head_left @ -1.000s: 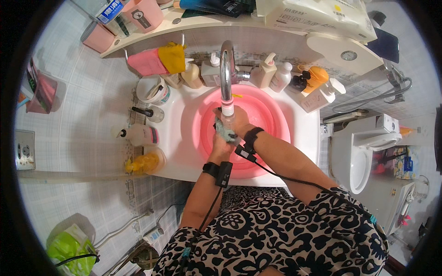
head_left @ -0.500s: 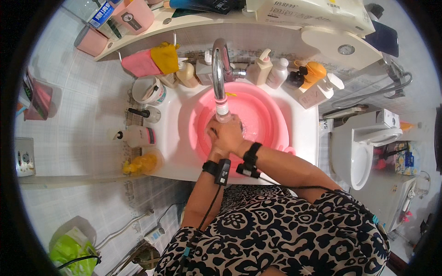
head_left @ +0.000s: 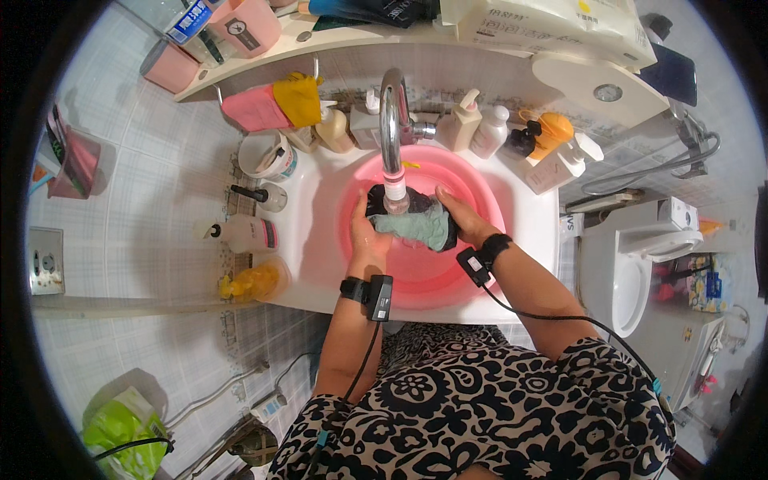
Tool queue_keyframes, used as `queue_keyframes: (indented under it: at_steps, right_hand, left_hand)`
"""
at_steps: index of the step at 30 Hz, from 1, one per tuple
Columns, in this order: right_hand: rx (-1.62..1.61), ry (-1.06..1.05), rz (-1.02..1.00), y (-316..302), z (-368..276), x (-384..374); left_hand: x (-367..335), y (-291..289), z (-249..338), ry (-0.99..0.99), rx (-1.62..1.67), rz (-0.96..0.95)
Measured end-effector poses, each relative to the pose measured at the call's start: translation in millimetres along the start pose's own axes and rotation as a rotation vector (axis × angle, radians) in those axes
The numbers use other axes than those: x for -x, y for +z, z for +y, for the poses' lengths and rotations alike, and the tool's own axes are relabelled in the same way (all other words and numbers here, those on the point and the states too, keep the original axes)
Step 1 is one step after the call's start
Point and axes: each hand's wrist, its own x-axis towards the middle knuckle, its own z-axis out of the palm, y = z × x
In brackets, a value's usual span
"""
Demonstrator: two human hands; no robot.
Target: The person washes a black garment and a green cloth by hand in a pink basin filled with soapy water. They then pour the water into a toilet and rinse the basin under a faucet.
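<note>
Under the tap, a wet cloth, pale green with black parts, is spread between my hands over a pink basin. My left hand holds its left side, fingers pointing up toward the tap. At the opposite side, my right hand grips the cloth, with some fingers hidden beneath it. The spout's clear end hangs just above the black part. The basin sits in a white sink.
Pump bottles and an orange bottle line the sink's back rim. On the left edge stand a white tub and a soap bottle. A pink and yellow cloth hangs from the shelf. A toilet stands to the right.
My hands, clasped together under the tap before, have moved apart. The green and black cloth, hidden then, now shows spread between them. The whole view has shifted slightly.
</note>
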Motion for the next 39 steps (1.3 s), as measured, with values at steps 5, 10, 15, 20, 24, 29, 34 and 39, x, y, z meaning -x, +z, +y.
queue_keyframes:
  at_steps: [5,10,15,20,24,29,34,39]
  right_hand:
    - [0.19,0.164,-0.061,-5.2,-8.9,33.9]
    - [0.539,-0.344,-0.253,22.6,-22.5,42.1]
    - [0.662,-0.564,-0.211,51.2,-13.8,34.7]
    - [0.469,-0.477,0.0,16.9,9.7,15.8]
    - [0.291,-0.449,0.102,24.1,-12.7,15.3]
    - [0.348,-0.517,0.108,43.6,-15.6,4.5]
    - [0.501,-0.533,-0.201,65.0,-18.9,9.3]
    - [1.005,-0.901,0.289,73.9,-21.8,17.8]
  left_hand:
    - [-11.9,-7.1,-8.3,0.017,-0.031,0.027]
    - [5.0,24.7,-14.8,-0.145,-0.066,-0.052]
    - [1.1,25.5,-8.7,-0.047,-0.006,-0.243]
    - [-14.6,-2.0,3.6,-0.068,0.124,0.071]
    - [-26.1,-64.1,0.6,0.007,0.078,0.168]
    - [-15.9,-63.1,-34.6,-0.362,0.046,0.166]
    - [-8.0,-58.1,-34.0,-0.371,0.262,-0.159]
    - [-1.4,-42.3,-33.5,-0.247,0.137,0.012]
